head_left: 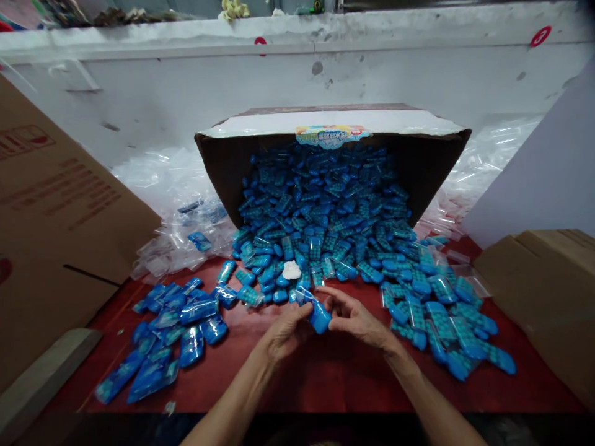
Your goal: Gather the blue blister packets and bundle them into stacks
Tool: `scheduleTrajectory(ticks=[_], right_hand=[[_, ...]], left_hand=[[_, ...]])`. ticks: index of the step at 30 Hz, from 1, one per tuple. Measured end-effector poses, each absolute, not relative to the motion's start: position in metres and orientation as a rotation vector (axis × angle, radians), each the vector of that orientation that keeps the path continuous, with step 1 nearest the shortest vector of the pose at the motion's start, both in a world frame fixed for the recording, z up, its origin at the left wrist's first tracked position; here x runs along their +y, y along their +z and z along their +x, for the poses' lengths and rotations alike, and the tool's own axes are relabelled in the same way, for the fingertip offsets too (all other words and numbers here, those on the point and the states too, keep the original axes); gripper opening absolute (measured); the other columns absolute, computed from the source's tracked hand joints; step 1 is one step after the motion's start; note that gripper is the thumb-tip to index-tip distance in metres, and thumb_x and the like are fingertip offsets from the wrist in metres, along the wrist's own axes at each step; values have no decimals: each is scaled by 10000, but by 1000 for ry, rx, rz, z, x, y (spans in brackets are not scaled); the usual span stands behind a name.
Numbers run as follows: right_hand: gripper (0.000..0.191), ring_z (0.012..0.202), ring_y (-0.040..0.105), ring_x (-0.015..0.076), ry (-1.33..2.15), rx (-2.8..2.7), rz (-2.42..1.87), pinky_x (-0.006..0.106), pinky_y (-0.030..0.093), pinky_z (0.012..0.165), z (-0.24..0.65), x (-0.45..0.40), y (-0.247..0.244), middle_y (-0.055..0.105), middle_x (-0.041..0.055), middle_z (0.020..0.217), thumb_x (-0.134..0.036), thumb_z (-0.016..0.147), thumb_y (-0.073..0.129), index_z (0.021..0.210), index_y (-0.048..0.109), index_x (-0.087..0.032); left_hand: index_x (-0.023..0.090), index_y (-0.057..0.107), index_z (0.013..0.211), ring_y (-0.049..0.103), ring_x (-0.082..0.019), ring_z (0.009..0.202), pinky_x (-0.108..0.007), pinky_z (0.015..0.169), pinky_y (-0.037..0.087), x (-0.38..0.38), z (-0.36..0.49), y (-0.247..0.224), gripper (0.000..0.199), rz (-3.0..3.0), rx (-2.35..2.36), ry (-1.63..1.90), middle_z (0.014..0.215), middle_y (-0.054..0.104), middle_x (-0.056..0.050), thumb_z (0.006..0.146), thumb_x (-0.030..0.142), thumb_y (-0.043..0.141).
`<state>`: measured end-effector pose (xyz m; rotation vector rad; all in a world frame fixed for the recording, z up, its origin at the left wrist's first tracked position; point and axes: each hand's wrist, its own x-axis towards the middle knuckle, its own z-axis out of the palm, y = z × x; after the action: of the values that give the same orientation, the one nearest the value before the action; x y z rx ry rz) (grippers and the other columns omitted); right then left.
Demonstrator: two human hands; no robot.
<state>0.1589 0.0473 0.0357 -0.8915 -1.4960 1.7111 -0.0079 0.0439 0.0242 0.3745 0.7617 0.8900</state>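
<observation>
A small blue plastic case is held between my two hands over the red table, with shiny clear film at its upper left end. My left hand pinches that end between thumb and fingers. My right hand has its thumb and bent fingers at the case's right side, index finger reaching over the top. Just beyond, a heap of similar blue cases with turquoise dotted fronts spills from a carton lying on its side. A white lump rests on the heap's front.
Shiny film-wrapped blue packs lie at left; blue cases in clear sleeves spread at right. Clear plastic sleeves are piled beside the carton. Large cardboard boxes flank the red table: one left, one right. A white wall stands behind.
</observation>
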Motion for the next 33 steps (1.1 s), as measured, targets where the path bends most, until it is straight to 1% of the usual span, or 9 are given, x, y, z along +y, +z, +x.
scheduleTrajectory(ticks=[2, 5, 8, 12, 16, 23, 28, 31, 33], right_hand=[[521, 628, 420, 75, 1640, -1438, -931, 207, 384, 608, 155, 47, 25, 474, -25, 836, -233, 684, 585, 1180, 429, -273], [527, 614, 433, 71, 1600, -1377, -946, 206, 388, 600, 150, 43, 8, 480, -21, 830, -234, 721, 543, 1217, 368, -266], [536, 633, 452, 73, 1615, -1360, -940, 216, 395, 622, 151, 40, 0, 494, -8, 861, -223, 729, 534, 1229, 346, -255], [582, 702, 480, 87, 1646, -1363, -900, 235, 400, 680, 155, 38, 9, 509, -7, 901, -192, 711, 552, 1243, 330, -269], [641, 738, 489, 102, 1736, -1412, -863, 248, 410, 701, 157, 37, 26, 512, -3, 941, -181, 691, 570, 1265, 301, -281], [599, 773, 499, 138, 1554, -1456, -915, 285, 409, 747, 155, 31, 9, 516, 20, 930, -331, 712, 585, 1253, 340, -258], [588, 769, 509, 148, 1421, -1390, -927, 269, 418, 711, 149, 28, -9, 519, 24, 880, -447, 728, 540, 1241, 351, -229], [535, 749, 512, 142, 1391, -1434, -935, 254, 422, 676, 148, 31, -9, 523, 21, 850, -448, 750, 511, 1215, 386, -213], [447, 736, 512, 138, 1334, -1536, -997, 250, 423, 663, 150, 36, -7, 531, 18, 833, -413, 774, 491, 1171, 440, -213]], left_hand=[[147, 589, 809, 602, -170, 736, -310, 711, 448, 42, -2, 25, 157, 291, 814, 912, 789, 647, -50, 686, 244, 602], [156, 589, 852, 606, -161, 703, -299, 666, 458, 35, 2, 23, 200, 274, 856, 842, 797, 648, -49, 718, 303, 562], [146, 592, 895, 604, -151, 721, -268, 654, 455, 30, 1, 24, 227, 351, 844, 817, 836, 644, -65, 731, 297, 549], [138, 591, 922, 597, -160, 771, -290, 701, 452, 31, -6, 32, 207, 408, 730, 800, 886, 635, -79, 739, 221, 541], [122, 598, 898, 597, -180, 764, -332, 763, 435, 33, -6, 37, 206, 416, 683, 791, 804, 640, -85, 714, 211, 572], [132, 604, 846, 587, -166, 788, -311, 811, 425, 28, 7, 33, 204, 402, 742, 902, 821, 636, -72, 681, 250, 614], [128, 602, 862, 583, -182, 833, -324, 821, 432, 22, 17, 35, 240, 417, 764, 993, 871, 634, -84, 677, 281, 614], [116, 608, 830, 590, -195, 839, -340, 827, 433, 22, 13, 38, 193, 403, 783, 1000, 845, 645, -85, 692, 251, 601], [123, 608, 770, 598, -202, 834, -357, 818, 441, 26, -5, 41, 140, 324, 833, 1051, 797, 654, -74, 712, 247, 577]])
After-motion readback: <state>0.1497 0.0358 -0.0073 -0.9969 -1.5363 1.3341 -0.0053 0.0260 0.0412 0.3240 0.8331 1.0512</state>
